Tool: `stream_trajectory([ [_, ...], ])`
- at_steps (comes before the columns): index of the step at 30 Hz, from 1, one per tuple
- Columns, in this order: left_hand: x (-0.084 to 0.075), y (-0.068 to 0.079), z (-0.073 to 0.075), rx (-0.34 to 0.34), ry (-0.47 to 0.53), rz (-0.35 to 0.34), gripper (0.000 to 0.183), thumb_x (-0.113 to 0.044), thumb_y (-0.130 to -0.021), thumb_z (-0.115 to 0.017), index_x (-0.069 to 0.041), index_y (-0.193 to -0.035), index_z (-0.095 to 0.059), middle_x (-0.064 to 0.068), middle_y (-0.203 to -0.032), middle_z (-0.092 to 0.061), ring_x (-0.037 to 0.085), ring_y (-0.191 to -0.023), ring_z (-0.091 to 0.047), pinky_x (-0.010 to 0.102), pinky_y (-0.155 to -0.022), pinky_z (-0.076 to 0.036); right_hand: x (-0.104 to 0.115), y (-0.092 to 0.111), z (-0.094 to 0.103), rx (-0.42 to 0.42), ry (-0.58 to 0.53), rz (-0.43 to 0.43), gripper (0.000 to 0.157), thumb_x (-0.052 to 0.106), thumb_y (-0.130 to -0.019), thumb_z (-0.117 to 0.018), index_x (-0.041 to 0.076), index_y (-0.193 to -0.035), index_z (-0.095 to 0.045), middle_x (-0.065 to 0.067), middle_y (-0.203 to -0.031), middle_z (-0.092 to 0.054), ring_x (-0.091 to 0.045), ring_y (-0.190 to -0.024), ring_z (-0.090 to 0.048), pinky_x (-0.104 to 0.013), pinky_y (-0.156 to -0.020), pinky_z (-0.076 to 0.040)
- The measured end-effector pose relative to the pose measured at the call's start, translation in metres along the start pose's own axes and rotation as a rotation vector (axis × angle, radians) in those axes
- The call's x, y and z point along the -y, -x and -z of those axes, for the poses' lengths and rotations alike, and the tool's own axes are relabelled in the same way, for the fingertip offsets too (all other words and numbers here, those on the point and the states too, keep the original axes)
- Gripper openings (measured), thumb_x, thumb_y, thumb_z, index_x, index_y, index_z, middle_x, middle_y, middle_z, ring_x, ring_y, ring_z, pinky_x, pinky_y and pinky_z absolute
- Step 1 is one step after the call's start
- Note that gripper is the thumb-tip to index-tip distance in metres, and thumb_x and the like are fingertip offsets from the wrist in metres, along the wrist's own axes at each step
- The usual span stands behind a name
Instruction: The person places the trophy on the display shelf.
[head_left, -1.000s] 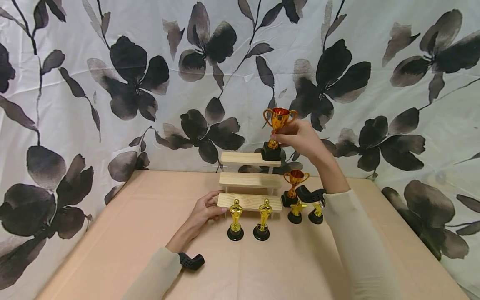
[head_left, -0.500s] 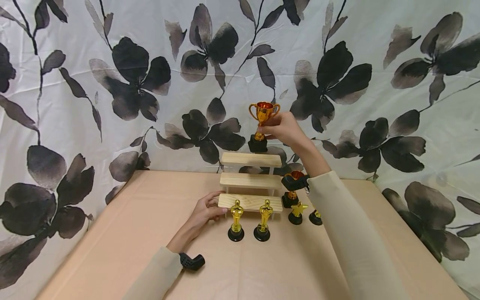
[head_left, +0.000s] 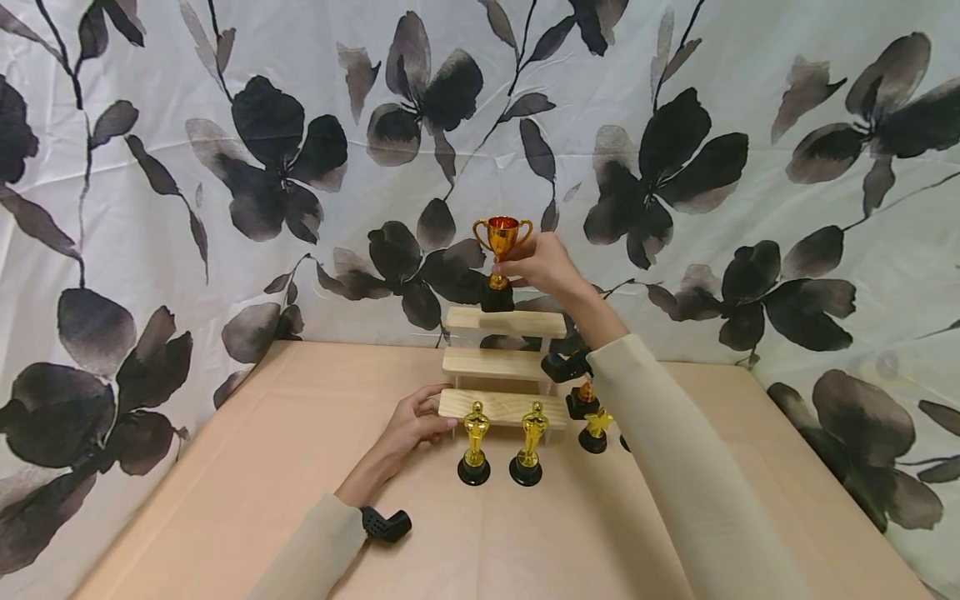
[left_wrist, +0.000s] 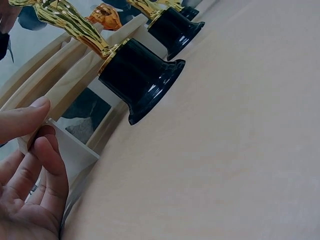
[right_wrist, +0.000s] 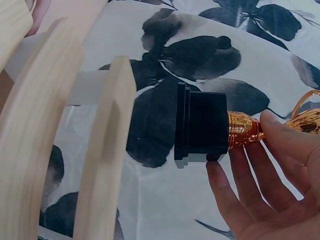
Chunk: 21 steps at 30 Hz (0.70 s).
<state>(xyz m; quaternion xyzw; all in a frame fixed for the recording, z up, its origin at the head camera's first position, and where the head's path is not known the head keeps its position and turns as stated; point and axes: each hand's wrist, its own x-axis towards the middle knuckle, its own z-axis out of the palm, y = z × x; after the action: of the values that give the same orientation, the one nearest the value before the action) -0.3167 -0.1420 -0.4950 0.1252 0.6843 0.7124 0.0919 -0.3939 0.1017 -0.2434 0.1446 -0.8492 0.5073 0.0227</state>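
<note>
In the head view my right hand [head_left: 542, 264] pinches the stem of a gold trophy cup [head_left: 502, 237] close over the top step of a three-step wooden display stand [head_left: 504, 364]. The cup is upright, and the right wrist view shows a gap between its black base [right_wrist: 202, 122] and the top step [right_wrist: 105, 145]. My left hand [head_left: 414, 421] grips the left end of the lowest step, thumb above and fingers below, as the left wrist view [left_wrist: 30, 165] shows. Two gold figurine trophies [head_left: 476, 442] [head_left: 529, 442] stand before the stand.
Right of the stand are a star trophy [head_left: 596, 427] and a second trophy cup [head_left: 583, 402], the cup partly hidden by the right wrist's black camera [head_left: 566, 365]. Another small trophy is mostly behind the sleeve [head_left: 675, 442]. A floral curtain [head_left: 337, 167] hangs behind the table [head_left: 300, 433].
My right hand has carried the trophy cup leftward along the top step, rising at first and then lowering a little. My left hand has stayed on the lowest step.
</note>
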Motion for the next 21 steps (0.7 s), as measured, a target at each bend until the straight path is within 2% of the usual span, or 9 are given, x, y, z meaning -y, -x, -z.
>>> stream_trajectory([
  [10, -0.001, 0.002, -0.001, -0.014, -0.011, 0.008, 0.073, -0.007, -0.088, -0.077, -0.005, -0.153, -0.045, -0.005, -0.095, -0.07, 0.011, -0.072, -0.058, 0.023, -0.061, -0.048, -0.012, -0.012, -0.022, -0.005, -0.043, -0.067, 0.028, 0.01, -0.088, -0.083, -0.004, -0.111, -0.075, -0.021, -0.118, -0.074, -0.034, -0.109, -0.072, -0.046, -0.091, -0.061],
  [14, -0.001, 0.002, -0.001, -0.013, -0.016, 0.006, 0.073, -0.008, -0.087, -0.078, -0.006, -0.152, -0.046, -0.004, -0.094, -0.07, 0.011, -0.072, -0.06, 0.023, -0.06, -0.049, -0.018, -0.016, -0.027, -0.005, -0.052, -0.094, 0.032, 0.008, -0.086, -0.083, -0.003, -0.114, -0.073, -0.022, -0.118, -0.073, -0.034, -0.11, -0.072, -0.047, -0.092, -0.06],
  [21, -0.002, 0.002, -0.001, -0.01, -0.01, 0.004, 0.073, -0.008, -0.086, -0.078, -0.007, -0.152, -0.047, -0.003, -0.093, -0.069, 0.011, -0.071, -0.06, 0.023, -0.06, -0.049, -0.023, -0.02, -0.03, 0.016, 0.001, -0.104, 0.037, 0.01, -0.087, -0.083, -0.004, -0.12, -0.07, -0.023, -0.122, -0.071, -0.039, -0.114, -0.07, -0.045, -0.091, -0.061],
])
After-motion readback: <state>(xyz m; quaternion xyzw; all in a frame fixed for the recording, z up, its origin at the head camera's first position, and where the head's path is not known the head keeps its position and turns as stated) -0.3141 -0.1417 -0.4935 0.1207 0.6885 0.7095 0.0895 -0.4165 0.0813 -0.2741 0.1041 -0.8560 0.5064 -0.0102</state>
